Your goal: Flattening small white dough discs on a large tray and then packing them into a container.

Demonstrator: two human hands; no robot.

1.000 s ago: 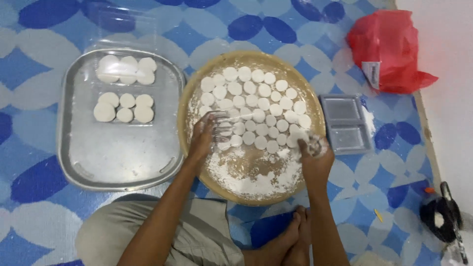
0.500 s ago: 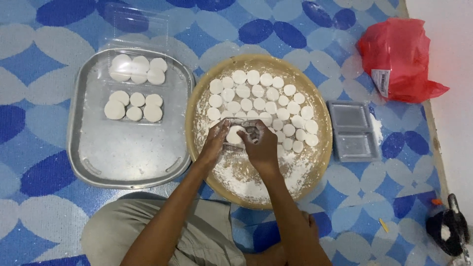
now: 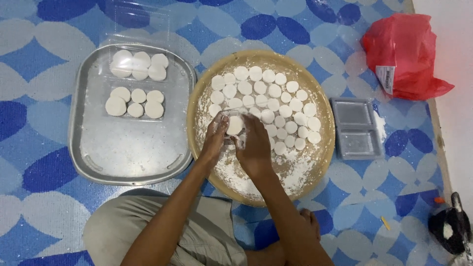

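Both of my hands meet over the round, flour-dusted woven tray (image 3: 322, 148). My left hand (image 3: 215, 139) and my right hand (image 3: 254, 146) hold a small clear plastic container with one white round dough disc (image 3: 234, 125) in it. Several more white discs (image 3: 276, 98) lie in rows on the far half of the tray. Loose flour covers its near half.
A rectangular metal tray (image 3: 129, 152) at the left carries two clear packs of white discs (image 3: 134, 102). Stacked empty clear containers (image 3: 355, 128) lie right of the round tray. A red plastic bag (image 3: 404, 54) sits at the far right. My knee (image 3: 148, 231) is below.
My right hand came in from the tray's right rim to the middle and joined the left hand. Both now hold the clear container with a disc in it.
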